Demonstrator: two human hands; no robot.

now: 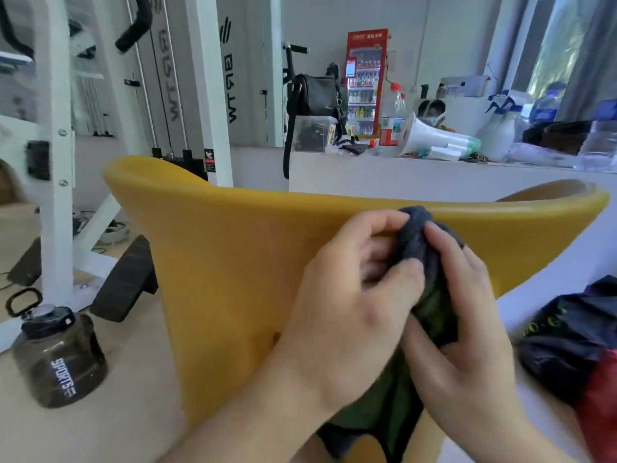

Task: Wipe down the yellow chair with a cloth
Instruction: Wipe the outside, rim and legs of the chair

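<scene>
Yellow chair [233, 262], back facing viewer; dark cloth [419, 242] bunched against its top rim; left hand [350, 295] and right hand [467, 329] both grip the cloth.

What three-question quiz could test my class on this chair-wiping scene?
1. True or false: the left hand and right hand both hold the cloth.
2. The dark bottle stands: A) on a shelf, B) on the floor left of the yellow chair, C) on the seat.
3. Fill in: a white ____ lies on the counter behind the chair.
Key: 1 true; 2 B; 3 megaphone.
</scene>
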